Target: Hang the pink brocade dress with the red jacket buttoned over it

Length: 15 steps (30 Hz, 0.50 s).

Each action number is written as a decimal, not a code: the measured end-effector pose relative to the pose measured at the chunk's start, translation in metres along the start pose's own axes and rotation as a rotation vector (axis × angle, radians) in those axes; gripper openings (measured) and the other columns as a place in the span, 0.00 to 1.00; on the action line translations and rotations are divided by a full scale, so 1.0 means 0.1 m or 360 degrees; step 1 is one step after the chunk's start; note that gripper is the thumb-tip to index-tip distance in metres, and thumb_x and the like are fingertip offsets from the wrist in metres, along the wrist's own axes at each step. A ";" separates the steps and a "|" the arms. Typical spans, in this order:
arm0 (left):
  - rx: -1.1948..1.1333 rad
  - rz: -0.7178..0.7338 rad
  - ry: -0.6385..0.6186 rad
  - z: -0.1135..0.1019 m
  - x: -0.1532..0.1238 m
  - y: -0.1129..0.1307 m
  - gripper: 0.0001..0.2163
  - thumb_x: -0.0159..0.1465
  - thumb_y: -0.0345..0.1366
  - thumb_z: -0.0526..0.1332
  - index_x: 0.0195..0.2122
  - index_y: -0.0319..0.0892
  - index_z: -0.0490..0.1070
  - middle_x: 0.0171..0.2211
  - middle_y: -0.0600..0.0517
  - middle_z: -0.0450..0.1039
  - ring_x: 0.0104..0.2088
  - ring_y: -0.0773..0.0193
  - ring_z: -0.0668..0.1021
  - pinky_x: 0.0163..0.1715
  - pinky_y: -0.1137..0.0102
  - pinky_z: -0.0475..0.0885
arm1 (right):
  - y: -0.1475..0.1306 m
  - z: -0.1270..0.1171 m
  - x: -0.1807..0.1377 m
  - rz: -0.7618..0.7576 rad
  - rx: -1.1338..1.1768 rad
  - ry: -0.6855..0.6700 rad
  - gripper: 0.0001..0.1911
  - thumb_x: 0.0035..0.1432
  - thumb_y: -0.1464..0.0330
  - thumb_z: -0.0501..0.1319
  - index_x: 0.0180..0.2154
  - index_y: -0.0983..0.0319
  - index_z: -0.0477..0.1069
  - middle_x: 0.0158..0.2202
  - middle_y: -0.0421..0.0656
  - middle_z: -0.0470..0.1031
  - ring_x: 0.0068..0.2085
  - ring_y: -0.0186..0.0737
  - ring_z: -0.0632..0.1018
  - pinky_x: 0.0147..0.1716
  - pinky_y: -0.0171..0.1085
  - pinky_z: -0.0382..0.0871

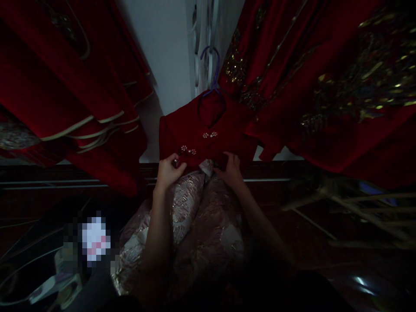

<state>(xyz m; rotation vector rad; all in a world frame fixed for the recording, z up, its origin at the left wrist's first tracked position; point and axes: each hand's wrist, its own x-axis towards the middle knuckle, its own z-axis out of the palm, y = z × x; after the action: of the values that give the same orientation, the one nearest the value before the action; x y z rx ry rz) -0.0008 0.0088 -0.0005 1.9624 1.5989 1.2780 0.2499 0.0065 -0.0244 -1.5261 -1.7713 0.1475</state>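
The left hand pinched the lower part of a red top; the right hand touched its other side — whether gripping, I couldn't tell. Shiny brocade fabric spread below; above, a purple hanger held the top — between other red garments.

Left hand and right hand are bare, forearms bare too, slim, tapering to the wrists. Near-black clothing at the bottom edge; its cut is lost in shadow.
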 end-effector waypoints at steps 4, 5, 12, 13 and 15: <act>-0.0077 0.0148 -0.0047 0.09 -0.03 0.32 0.05 0.52 0.35 0.62 0.26 0.43 0.65 0.20 0.58 0.65 0.21 0.69 0.67 0.26 0.74 0.62 | 0.16 0.23 -0.04 0.0061 -0.0013 0.0110 0.24 0.50 0.72 0.58 0.51 0.67 0.64 0.49 0.56 0.67 0.52 0.51 0.69 0.53 0.49 0.64; -0.0094 0.0150 -0.0188 0.14 -0.04 0.33 0.05 0.52 0.36 0.63 0.26 0.43 0.66 0.20 0.58 0.67 0.21 0.69 0.68 0.25 0.74 0.63 | 0.22 0.24 -0.03 0.0117 0.0012 0.0106 0.21 0.51 0.74 0.55 0.49 0.66 0.66 0.47 0.54 0.69 0.50 0.50 0.71 0.52 0.48 0.65; -0.0245 -0.0261 -0.1238 0.37 -0.12 0.11 0.17 0.53 0.51 0.64 0.19 0.42 0.71 0.18 0.50 0.74 0.17 0.64 0.73 0.15 0.72 0.64 | 0.50 -0.22 0.24 0.0608 0.0549 -0.0169 0.11 0.46 0.68 0.54 0.30 0.62 0.73 0.29 0.43 0.77 0.32 0.42 0.76 0.37 0.40 0.70; -0.0302 -0.0358 -0.1284 0.37 -0.11 0.13 0.21 0.57 0.53 0.60 0.16 0.42 0.70 0.17 0.49 0.73 0.15 0.65 0.72 0.14 0.72 0.64 | 0.49 -0.29 0.27 0.0686 0.0739 -0.0243 0.10 0.45 0.67 0.54 0.28 0.62 0.73 0.28 0.42 0.77 0.30 0.41 0.76 0.35 0.38 0.71; -0.0463 -0.0480 -0.1324 0.38 -0.10 0.19 0.27 0.61 0.56 0.53 0.15 0.40 0.70 0.15 0.47 0.71 0.13 0.65 0.72 0.13 0.72 0.66 | 0.45 -0.40 0.29 0.0795 0.1095 -0.0408 0.09 0.44 0.66 0.55 0.26 0.62 0.73 0.26 0.41 0.77 0.27 0.39 0.76 0.30 0.36 0.70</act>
<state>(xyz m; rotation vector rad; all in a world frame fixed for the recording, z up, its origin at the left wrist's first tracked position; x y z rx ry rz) 0.0415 0.0044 -0.0127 1.6473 1.1359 0.4311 0.3110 0.0293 -0.0076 -1.4183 -1.2679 1.1189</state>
